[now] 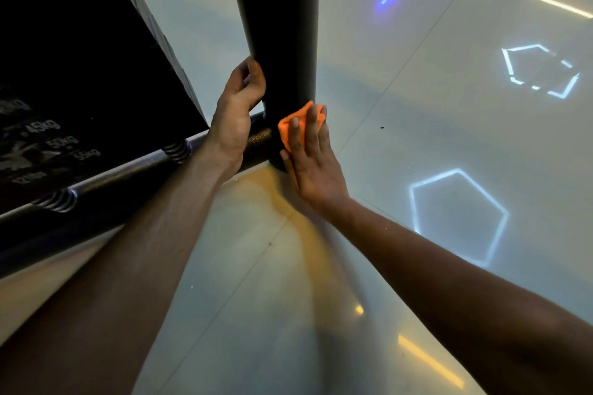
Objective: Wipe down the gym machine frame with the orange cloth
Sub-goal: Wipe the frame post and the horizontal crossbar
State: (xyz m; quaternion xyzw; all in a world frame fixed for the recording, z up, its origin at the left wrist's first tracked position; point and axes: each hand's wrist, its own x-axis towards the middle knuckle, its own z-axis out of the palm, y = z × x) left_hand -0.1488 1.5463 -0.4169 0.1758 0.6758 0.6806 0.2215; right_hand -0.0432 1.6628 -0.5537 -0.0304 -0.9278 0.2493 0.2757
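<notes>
A black upright post of the gym machine frame (282, 26) runs down the middle of the view to the floor. The orange cloth (287, 128) is bunched against the post's base. My right hand (311, 163) presses it there with straight fingers laid flat over it. My left hand (237, 112) holds the post's left edge just above the base, fingers curled round it. A black horizontal base bar (134, 170) runs left from the post.
A dark weight stack cover (80, 58) with labels such as 45kg and 50kg fills the upper left. Metal springs (176, 151) sit on the base bar. The glossy pale floor (417, 138) reflects hexagonal ceiling lights at right.
</notes>
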